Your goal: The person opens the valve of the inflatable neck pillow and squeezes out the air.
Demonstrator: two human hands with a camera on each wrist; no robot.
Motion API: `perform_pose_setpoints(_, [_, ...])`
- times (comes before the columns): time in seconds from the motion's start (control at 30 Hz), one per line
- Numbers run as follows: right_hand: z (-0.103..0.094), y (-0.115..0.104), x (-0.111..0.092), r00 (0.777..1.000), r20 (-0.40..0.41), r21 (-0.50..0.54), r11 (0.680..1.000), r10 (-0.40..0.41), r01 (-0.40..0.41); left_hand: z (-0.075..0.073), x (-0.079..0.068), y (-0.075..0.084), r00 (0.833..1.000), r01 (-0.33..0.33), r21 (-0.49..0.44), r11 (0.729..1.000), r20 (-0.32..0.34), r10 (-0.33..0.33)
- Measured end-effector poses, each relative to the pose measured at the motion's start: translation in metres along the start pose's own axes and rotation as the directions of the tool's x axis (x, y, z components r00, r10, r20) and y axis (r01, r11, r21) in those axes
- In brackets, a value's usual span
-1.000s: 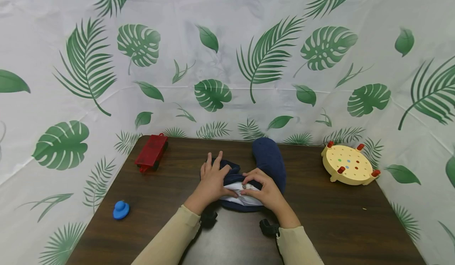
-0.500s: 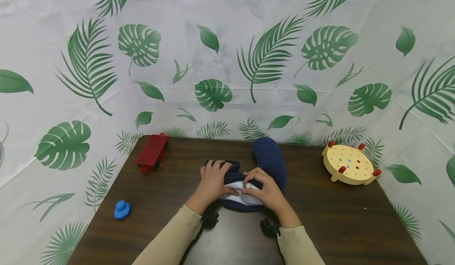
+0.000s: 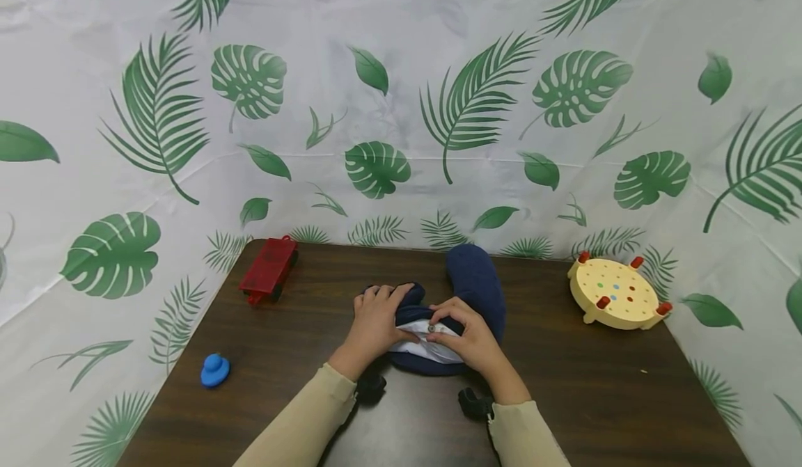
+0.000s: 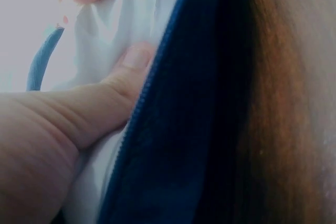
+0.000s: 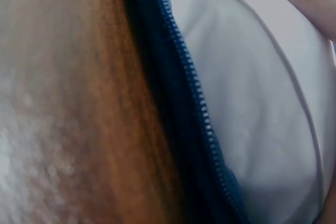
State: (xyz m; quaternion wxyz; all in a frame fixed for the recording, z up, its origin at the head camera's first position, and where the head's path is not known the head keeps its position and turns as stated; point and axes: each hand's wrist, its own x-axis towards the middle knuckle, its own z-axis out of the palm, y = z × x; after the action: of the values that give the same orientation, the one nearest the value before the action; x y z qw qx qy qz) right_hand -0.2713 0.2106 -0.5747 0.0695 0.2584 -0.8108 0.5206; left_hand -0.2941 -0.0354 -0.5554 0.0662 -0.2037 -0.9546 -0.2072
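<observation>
A navy U-shaped neck pillow point(image 3: 475, 282) lies on the table, its zipped cover gaping toward the person and showing a white inner point(image 3: 432, 353). My left hand point(image 3: 370, 324) grips its left part, fingers bent over the navy cloth and thumb on the white inner. In the left wrist view that thumb point(image 4: 113, 90) presses beside the zipper edge point(image 4: 140, 108). On the right, my right hand point(image 3: 466, 335) holds the opening between thumb and forefinger, near a small round greyish spot too small to identify. Zipper teeth point(image 5: 202, 106) and smooth white cloth point(image 5: 252, 98) fill the right wrist view.
A red toy wagon point(image 3: 271, 268) sits at the table's back left, with a blue knobbed piece point(image 3: 215, 370) nearer the front. At the right stands a round yellow pegboard point(image 3: 617, 289) with red-tipped legs. Leaf-patterned cloth point(image 3: 388, 105) hangs behind the dark wooden table point(image 3: 595, 397).
The left hand's raised fingers have come down and bent over the navy cloth. The right hand and the pillow stay nearly in place.
</observation>
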Motion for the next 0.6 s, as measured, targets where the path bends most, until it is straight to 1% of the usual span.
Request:
perform_pose_setpoints(0.3, [0.0006,0.0037,-0.0010,1.000,-0.017,0.001,1.000,-0.027,0.027,-0.0007,-0.0003,0.0015,1.000,0.003,-0.002,1.000,0.006,-0.003])
perform_pose_setpoints(0.6, [-0.0002,0.0004,-0.0005,1.000,-0.017,0.015,1.000,-0.004,0.004,0.0001,0.0001,0.0006,1.000,-0.016,0.002,1.000,0.011,0.016])
